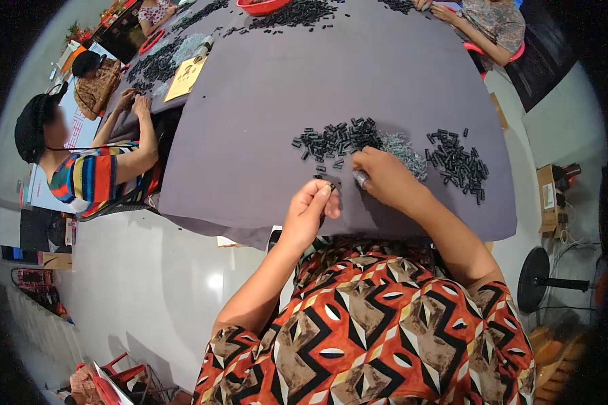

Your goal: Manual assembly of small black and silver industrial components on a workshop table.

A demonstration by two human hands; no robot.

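Observation:
My left hand [309, 208] is closed in a pinch near the table's front edge, with a small black piece [332, 187] showing at its fingertips. To its right, my right hand [387, 177] reaches over the tablecloth with fingers pressed together. Whatever it pinches is hidden, though something silvery [361, 178] shows by its fingers. Beyond both hands spreads a pile of short black tube-like pieces [338, 140]. A heap of small silvery-grey parts [404, 152] lies just past my right hand, partly covered by it. Farther right is a second pile of black pieces [457, 163].
A grey cloth covers the table [250, 135]. A red basin [260, 7] stands at the far side among more black pieces. One person [94, 155] works at the left, another [486, 27] at the far right. A black fan [537, 279] stands right of the table.

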